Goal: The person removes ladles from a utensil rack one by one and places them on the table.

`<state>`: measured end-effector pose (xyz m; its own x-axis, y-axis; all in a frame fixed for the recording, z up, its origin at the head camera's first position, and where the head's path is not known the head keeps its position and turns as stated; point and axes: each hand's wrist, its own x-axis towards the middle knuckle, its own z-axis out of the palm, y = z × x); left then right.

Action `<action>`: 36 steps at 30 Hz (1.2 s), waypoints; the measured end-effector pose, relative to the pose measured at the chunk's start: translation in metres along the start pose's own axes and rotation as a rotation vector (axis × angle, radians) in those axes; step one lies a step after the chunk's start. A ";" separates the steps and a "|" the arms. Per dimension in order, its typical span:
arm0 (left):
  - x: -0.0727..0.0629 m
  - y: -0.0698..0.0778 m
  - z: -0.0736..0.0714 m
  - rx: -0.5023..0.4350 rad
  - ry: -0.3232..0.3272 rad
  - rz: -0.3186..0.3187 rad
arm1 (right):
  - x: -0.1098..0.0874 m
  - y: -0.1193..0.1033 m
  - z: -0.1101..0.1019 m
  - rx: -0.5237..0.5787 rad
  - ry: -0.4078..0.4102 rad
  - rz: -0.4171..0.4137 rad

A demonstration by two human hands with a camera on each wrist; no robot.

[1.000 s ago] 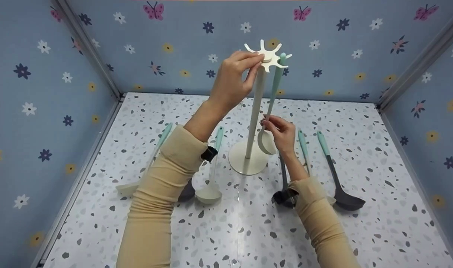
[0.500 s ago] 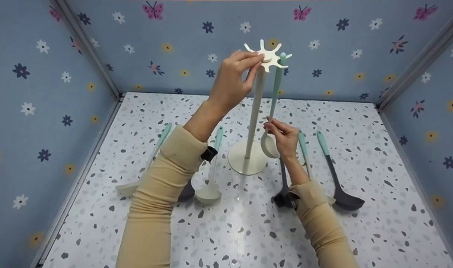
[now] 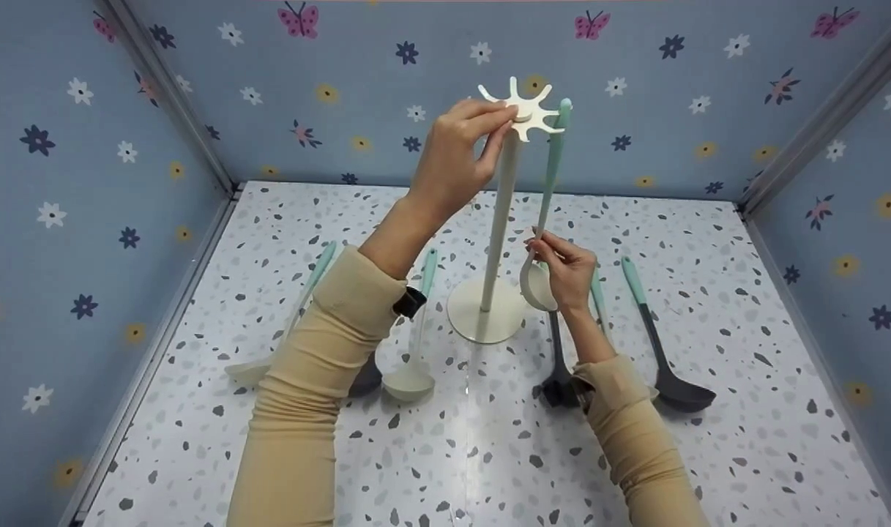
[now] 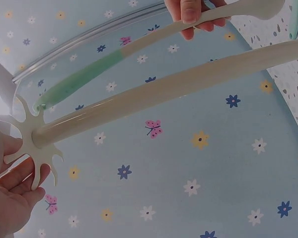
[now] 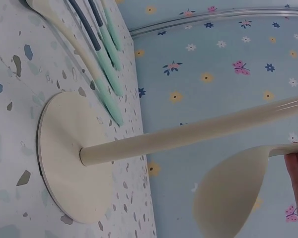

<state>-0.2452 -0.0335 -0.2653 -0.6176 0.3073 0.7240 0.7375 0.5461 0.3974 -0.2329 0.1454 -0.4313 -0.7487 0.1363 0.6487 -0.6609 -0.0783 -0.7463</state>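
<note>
A cream utensil stand (image 3: 499,219) stands upright on its round base (image 5: 72,163), with a ring of curved hooks (image 4: 32,136) at the top. My left hand (image 3: 454,154) pinches the hub of that top between thumb and fingers. My right hand (image 3: 571,272) holds a ladle (image 3: 553,157) by its thin cream shaft, just above the bowl (image 5: 233,191). The ladle is raised off the table, mint handle upward, to the right of the pole. Its handle tip (image 4: 41,105) is right at the hooks and overlaps one of them in the head view.
Left of the stand lie a cream ladle (image 3: 408,382), a dark utensil (image 3: 367,378) partly under the left sleeve, and a cream flat-headed utensil (image 3: 247,371). To the right are a dark ladle (image 3: 685,391), a dark utensil (image 3: 557,377) and a mint handle (image 3: 598,296) behind the forearm. Patterned walls enclose the table.
My right hand has moved slightly right with the ladle. Its handle tip has shifted outward and up from between the hooks to their outer ends. The left hand keeps its hold.
</note>
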 end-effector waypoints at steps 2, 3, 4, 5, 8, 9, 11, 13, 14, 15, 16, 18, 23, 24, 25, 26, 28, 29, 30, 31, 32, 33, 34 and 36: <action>0.000 0.000 0.000 0.002 0.008 0.007 | 0.001 -0.001 -0.001 -0.012 0.003 -0.005; 0.000 0.000 0.000 0.002 0.010 0.007 | 0.001 -0.002 -0.002 -0.013 0.006 -0.004; 0.000 0.000 0.000 0.000 0.007 0.006 | 0.001 -0.003 -0.002 -0.019 0.007 -0.009; 0.000 0.000 0.000 -0.004 0.009 0.007 | 0.002 -0.003 -0.003 -0.019 0.008 -0.010; 0.000 0.000 0.000 -0.005 0.008 0.008 | 0.003 -0.004 -0.007 0.001 0.012 -0.009; 0.000 0.000 0.000 -0.007 0.005 0.006 | 0.003 -0.004 -0.008 0.007 0.012 -0.011; 0.000 0.000 0.000 -0.008 0.007 0.008 | 0.004 -0.004 -0.012 0.013 0.012 -0.011; 0.000 0.000 -0.001 -0.009 0.008 0.010 | 0.005 -0.005 -0.017 0.006 0.014 -0.015; 0.000 0.000 -0.001 -0.011 0.009 0.011 | 0.006 -0.006 -0.020 0.004 0.016 -0.013; 0.000 0.000 -0.001 -0.013 0.009 0.012 | 0.006 -0.007 -0.023 -0.009 0.019 -0.012; 0.000 0.000 -0.001 -0.014 0.009 0.012 | 0.007 -0.008 -0.026 -0.021 0.022 -0.007; 0.000 0.000 -0.001 -0.015 0.010 0.015 | 0.009 -0.010 -0.032 -0.050 0.033 0.005; 0.000 0.000 0.000 -0.021 0.010 0.017 | 0.015 -0.013 -0.052 -0.160 0.042 0.032; 0.000 0.000 0.000 -0.024 0.010 0.017 | 0.016 -0.011 -0.057 -0.187 0.045 0.037; 0.000 0.000 0.000 -0.026 0.010 0.016 | 0.017 -0.008 -0.063 -0.211 0.052 0.044; 0.000 0.000 0.000 -0.027 0.010 0.017 | 0.018 -0.002 -0.070 -0.236 0.057 0.046; 0.000 0.000 0.000 -0.029 0.009 0.015 | 0.020 0.013 -0.087 -0.277 0.071 0.070; 0.000 0.000 0.000 -0.030 0.009 0.014 | 0.020 0.020 -0.096 -0.304 0.079 0.078; 0.000 0.000 0.001 -0.031 0.008 0.012 | 0.021 0.024 -0.103 -0.322 0.087 0.093; 0.000 0.000 0.001 -0.032 0.008 0.011 | 0.022 0.026 -0.109 -0.345 0.095 0.112; 0.000 0.001 0.001 -0.032 0.008 0.010 | 0.023 0.026 -0.114 -0.372 0.098 0.129; 0.000 0.001 0.001 -0.034 0.008 0.010 | 0.024 0.024 -0.119 -0.390 0.101 0.147; 0.000 0.001 0.001 -0.035 0.008 0.011 | 0.025 0.020 -0.121 -0.421 0.103 0.170; 0.000 0.001 0.001 -0.036 0.009 0.013 | 0.026 0.016 -0.129 -0.475 0.103 0.193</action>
<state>-0.2452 -0.0325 -0.2651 -0.6053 0.3068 0.7345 0.7549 0.5140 0.4074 -0.2566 0.2754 -0.4457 -0.8299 0.2624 0.4924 -0.3973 0.3418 -0.8517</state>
